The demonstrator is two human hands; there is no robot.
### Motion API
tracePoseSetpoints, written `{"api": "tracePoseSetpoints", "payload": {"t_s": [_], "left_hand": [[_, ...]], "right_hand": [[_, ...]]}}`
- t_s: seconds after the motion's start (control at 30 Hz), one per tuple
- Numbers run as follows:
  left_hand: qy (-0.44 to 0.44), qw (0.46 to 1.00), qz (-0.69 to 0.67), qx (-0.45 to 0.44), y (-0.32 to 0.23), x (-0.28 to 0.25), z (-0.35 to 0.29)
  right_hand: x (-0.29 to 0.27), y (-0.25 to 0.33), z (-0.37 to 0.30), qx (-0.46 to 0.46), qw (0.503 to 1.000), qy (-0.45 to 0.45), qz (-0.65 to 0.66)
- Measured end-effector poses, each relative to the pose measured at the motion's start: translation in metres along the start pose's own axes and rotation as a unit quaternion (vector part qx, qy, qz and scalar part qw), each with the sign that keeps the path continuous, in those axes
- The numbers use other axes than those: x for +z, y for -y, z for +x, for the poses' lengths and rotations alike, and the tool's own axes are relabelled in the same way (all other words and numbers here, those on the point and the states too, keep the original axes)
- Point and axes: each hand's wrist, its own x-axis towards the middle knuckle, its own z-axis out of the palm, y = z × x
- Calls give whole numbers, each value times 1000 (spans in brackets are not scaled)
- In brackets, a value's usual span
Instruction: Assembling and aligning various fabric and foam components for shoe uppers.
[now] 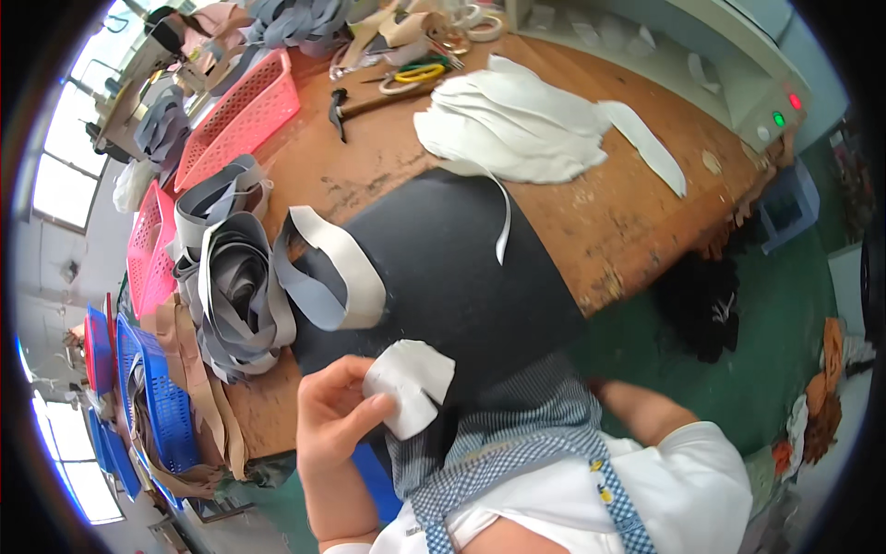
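Note:
My left hand (337, 406) pinches a small white piece of sheet material (406, 374) between thumb and fingers, over the near edge of the black mat (434, 268). The piece has rounded edges and a slit or notch on one side. My right forearm (641, 411) reaches toward my lap, and its hand is hidden behind the checked apron (526, 406). On the mat lie a looped grey-and-white strip (346, 263), left of centre, and a thin curved white strip (503, 217) toward the far side.
A fanned pile of white cut pieces (526, 120) lies beyond the mat. Coiled grey strips (240, 291) stand at its left. Farther off are a hammer (369, 106), yellow-handled scissors (415, 74) and a pink basket (240, 120). A machine with lit buttons (771, 115) stands far right.

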Motion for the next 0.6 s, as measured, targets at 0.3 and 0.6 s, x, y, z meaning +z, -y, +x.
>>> {"api": "tracePoseSetpoints", "payload": {"t_s": [0.3, 0.6], "left_hand": [[-182, 981, 33, 64, -58, -54, 43], [-82, 995, 46, 29, -56, -35, 16]], "right_hand": [[14, 198, 40, -146, 943, -195, -224], [24, 139, -1, -251, 809, -394, -357]]}}
